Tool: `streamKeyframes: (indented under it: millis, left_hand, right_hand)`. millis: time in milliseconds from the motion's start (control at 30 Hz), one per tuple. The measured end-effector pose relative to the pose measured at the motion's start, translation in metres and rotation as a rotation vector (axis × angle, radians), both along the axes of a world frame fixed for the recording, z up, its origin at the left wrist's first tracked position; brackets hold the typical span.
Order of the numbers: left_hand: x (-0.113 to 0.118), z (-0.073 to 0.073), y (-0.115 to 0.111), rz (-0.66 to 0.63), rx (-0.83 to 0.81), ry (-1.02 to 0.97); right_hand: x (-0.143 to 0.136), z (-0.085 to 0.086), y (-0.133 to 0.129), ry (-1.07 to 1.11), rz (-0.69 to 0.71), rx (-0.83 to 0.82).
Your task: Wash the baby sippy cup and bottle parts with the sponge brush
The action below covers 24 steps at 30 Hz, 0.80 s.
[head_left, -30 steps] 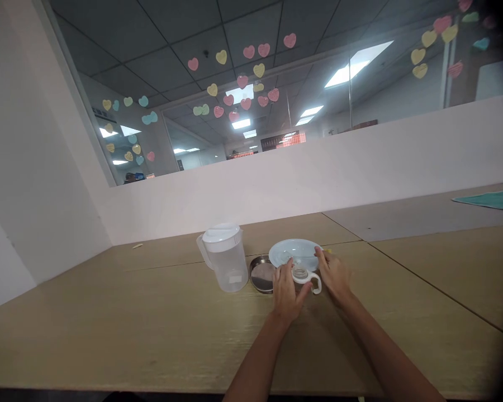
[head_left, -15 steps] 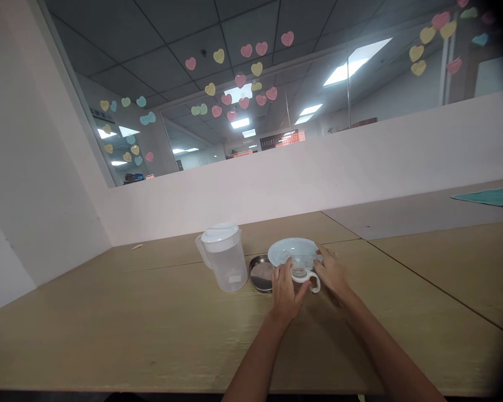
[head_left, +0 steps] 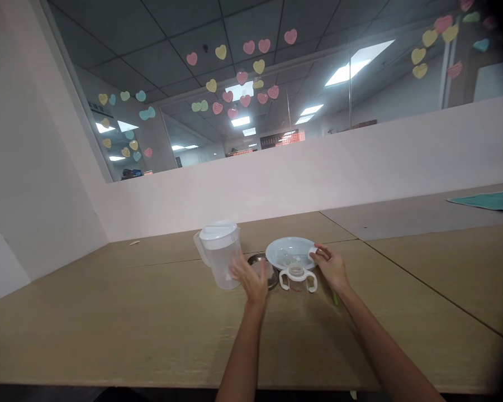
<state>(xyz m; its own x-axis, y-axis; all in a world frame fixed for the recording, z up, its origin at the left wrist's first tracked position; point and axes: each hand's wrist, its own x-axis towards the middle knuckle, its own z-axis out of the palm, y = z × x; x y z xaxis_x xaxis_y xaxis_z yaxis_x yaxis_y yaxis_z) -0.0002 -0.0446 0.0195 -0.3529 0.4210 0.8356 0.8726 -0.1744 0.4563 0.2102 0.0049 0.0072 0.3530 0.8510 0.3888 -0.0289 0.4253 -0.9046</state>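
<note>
A clear baby cup (head_left: 296, 284) with two white handles stands uncapped on the table, in front of a pale blue bowl (head_left: 283, 244). My right hand (head_left: 332, 269) pinches a small white cap (head_left: 313, 253) over the bowl's right rim. Fingers apart and slightly blurred, my left hand (head_left: 251, 281) is in front of the lower right side of a translucent lidded pitcher (head_left: 222, 254). Whether it touches the pitcher I cannot tell. Behind that hand lies a round metal dish (head_left: 271, 274), partly hidden. Something clear rests in the bowl.
Part of a narrow green object (head_left: 334, 297) shows below my right wrist. A teal cloth (head_left: 490, 200) lies at the far right, and a small flat strip (head_left: 134, 243) at the back left. A white wall (head_left: 243, 190) with a window borders the table's back.
My left hand has let go of the baby cup and moved left to the pitcher. My right hand has shifted slightly, and the white cap now shows in its fingers.
</note>
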Motion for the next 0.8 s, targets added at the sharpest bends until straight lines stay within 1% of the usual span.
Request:
streamKeyframes:
  millis: [33,100,167,267,400,467,567,700,800]
  left_hand:
    - [-0.010,0.001,0.003,0.102,0.041,-0.074]
    - [-0.028,0.000,0.010,0.230,0.053,-0.167]
    - [-0.043,-0.002,0.015,0.274,0.028,-0.221]
    - [-0.057,-0.007,0.021,0.223,0.015,-0.241]
    - [-0.063,-0.008,0.022,0.154,0.060,-0.215]
    - [-0.063,-0.006,0.020,0.158,0.081,-0.203]
    - [-0.062,-0.004,0.018,0.201,0.088,-0.163]
    - [-0.058,0.000,0.016,0.221,0.101,-0.024]
    - [-0.054,0.001,0.014,0.219,0.132,0.097]
  right_hand:
    - [-0.001,0.000,0.000,0.017,0.009,0.001]
    - [-0.002,-0.002,0.000,0.017,0.020,0.013]
    - [-0.003,-0.005,0.001,-0.067,-0.005,0.021]
    - [-0.004,-0.011,0.004,-0.231,-0.082,0.017]
    - [-0.004,-0.014,0.004,-0.357,-0.130,0.049]
    - [-0.004,-0.013,0.002,-0.402,-0.137,0.076]
    - [-0.004,-0.012,-0.005,-0.428,-0.158,0.090]
    - [-0.010,-0.010,-0.022,-0.376,-0.169,0.083]
    - [-0.019,-0.009,-0.033,-0.439,-0.199,0.155]
